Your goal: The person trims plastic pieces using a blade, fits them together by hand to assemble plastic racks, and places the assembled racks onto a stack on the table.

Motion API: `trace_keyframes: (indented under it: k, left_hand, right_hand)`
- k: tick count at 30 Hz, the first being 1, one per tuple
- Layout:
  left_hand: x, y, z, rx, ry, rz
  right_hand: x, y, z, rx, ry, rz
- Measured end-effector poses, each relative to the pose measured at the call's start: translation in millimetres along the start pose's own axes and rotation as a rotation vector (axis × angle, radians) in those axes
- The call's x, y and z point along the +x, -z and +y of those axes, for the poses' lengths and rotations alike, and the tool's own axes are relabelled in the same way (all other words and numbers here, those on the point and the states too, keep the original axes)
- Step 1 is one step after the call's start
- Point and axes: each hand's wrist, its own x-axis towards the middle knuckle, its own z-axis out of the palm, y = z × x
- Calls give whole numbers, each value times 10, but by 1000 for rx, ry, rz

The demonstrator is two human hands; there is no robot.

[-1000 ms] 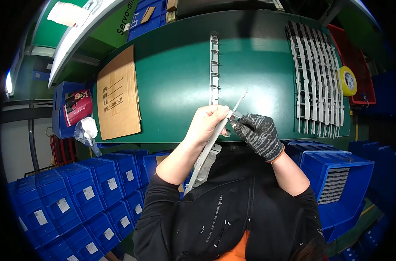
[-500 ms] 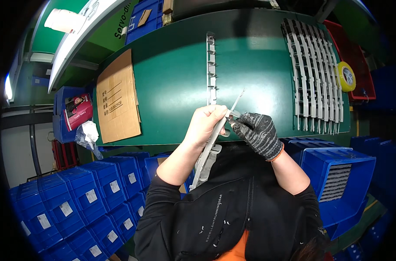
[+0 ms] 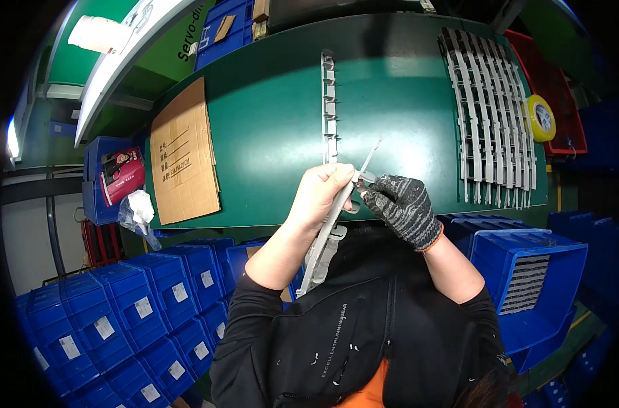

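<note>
Your bare left hand (image 3: pixel 323 194) is still gripping the long grey plastic strip (image 3: pixel 321 245), your gloved right hand (image 3: pixel 401 204) still pinching its tip, neither having shifted.

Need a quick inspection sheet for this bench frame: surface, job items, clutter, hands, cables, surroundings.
Surface: green table, mostly bare.
Job's things: long grey plastic strip in left hand; thin tool in gloved right hand.
Clutter: another grey strip lying flat; row of grey strips; cardboard sheet; yellow tape roll.
Hands: left bare, right gloved, both gripping.
Cables: nothing seen.
Surroundings: blue bins below; red tray.
</note>
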Motion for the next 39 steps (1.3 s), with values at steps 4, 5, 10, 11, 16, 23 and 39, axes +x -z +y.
trace_keyframes:
  k: [4,5,10,11,16,23,39]
  left_hand:
    - [-3,-6,0,-5,-3,-1]
    - [-3,-4,-2,-5,-3,-2]
    - [-21,-16,31,30,23,-1]
    - [-23,-20,28,30,24,-2]
    - [-33,-50,36,50,-9,33]
    - [-72,-84,33,71,-29,64]
    - [-12,21,-35,-25,13,-45]
  right_hand:
    - [-2,0,-10,8,-17,-4]
    - [-4,-3,-5,5,-19,-1]
    - [-2,2,-21,14,-54,-7]
    - [-2,4,-23,16,-58,-9]
    - [-4,-10,-15,4,-75,-17]
    - [-45,33,-55,382,-278,87]
    - [-26,7,-19,41,-6,-48]
